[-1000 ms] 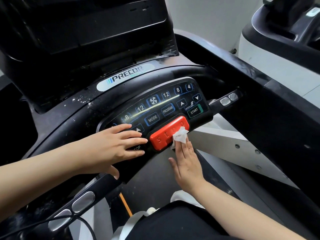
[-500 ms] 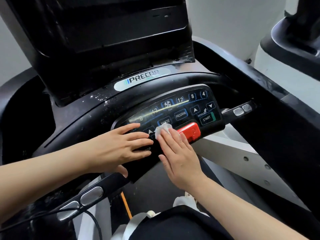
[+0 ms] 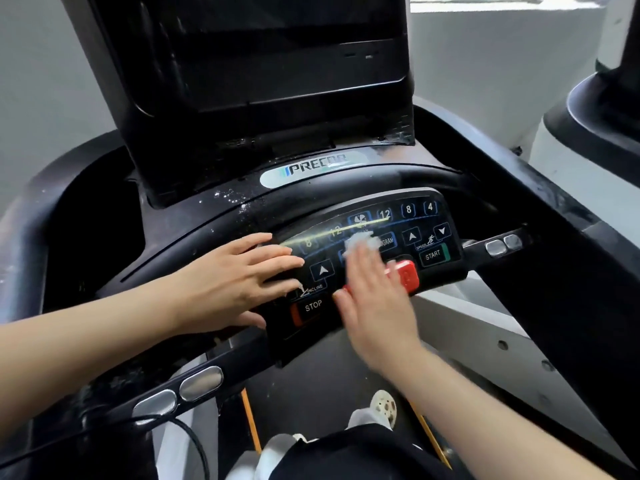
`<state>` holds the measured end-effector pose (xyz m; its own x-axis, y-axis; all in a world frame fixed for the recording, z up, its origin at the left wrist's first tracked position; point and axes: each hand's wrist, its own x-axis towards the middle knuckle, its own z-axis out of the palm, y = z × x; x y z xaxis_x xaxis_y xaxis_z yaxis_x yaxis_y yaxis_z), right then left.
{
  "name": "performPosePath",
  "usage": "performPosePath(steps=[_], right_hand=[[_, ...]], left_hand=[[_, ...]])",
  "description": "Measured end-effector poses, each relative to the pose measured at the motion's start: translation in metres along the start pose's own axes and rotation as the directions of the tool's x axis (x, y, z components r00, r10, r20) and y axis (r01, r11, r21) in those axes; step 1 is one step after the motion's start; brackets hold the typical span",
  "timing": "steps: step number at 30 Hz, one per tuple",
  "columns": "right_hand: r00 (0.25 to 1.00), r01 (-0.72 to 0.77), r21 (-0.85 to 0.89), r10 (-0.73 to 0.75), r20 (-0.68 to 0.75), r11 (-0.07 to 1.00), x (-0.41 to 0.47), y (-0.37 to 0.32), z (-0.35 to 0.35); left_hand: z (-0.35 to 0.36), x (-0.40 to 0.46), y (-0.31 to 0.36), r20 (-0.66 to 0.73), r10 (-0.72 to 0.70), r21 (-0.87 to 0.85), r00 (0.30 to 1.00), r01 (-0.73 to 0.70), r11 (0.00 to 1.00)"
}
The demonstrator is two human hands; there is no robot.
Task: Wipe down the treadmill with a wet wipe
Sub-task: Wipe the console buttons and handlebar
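To the right we see part of a neighbouring machine (image 3: 602,109) (black over a white base) against a pale wall (image 3: 485,71). Below, our black garment (image 3: 363,455) and a spotted shoe (image 3: 382,405) show.

Glossy black plastic control panel (image 3: 367,237); crumpled white wet wipe (image 3: 362,243); shiny metal grip sensors (image 3: 180,389); smooth red stop button (image 3: 405,275).

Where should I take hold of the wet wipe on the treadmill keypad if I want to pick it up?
Pinch the bunched white edge of the wet wipe that sticks out beyond the right hand's fingertips, coming from above the control panel. The rest seems pressed flat under those straight fingers, so likely only that crumpled edge offers a fold to grip.
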<state>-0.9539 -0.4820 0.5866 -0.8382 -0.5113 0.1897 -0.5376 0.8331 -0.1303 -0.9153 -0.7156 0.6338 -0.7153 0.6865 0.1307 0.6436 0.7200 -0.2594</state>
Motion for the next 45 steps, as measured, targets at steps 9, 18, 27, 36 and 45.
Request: performPosePath(steps=[9, 18, 27, 36, 45], right_hand=[[0.990, 0.139, -0.185, -0.133, 0.045, 0.973, -0.006, 0.016, 0.000], [0.982, 0.186, -0.070, -0.183, 0.040, 0.980, 0.000, -0.032, 0.003], [0.984, -0.132, -0.080, 0.141, 0.109, 0.988, 0.056, 0.029, -0.016], [0.932, 0.358, -0.083, -0.350, 0.098, 0.930, 0.024, -0.027, -0.008], [0.944, -0.313, 0.015, 0.309, 0.119, 0.950, 0.070, 0.061, -0.031]], left_hand=[[-0.002, -0.009, 0.001, -0.009, -0.191, 0.019, 0.982, 0.191, 0.981], [-0.010, -0.006, 0.002, 0.027, -0.258, -0.024, 0.966, 0.259, 0.966], [-0.014, -0.001, -0.002, 0.139, -0.339, -0.026, 0.931, 0.345, 0.938], [-0.016, 0.006, -0.005, 0.162, -0.332, -0.050, 0.929, 0.344, 0.938], [-0.028, 0.029, -0.012, 0.270, -0.254, 0.067, 0.929, 0.245, 0.967]])
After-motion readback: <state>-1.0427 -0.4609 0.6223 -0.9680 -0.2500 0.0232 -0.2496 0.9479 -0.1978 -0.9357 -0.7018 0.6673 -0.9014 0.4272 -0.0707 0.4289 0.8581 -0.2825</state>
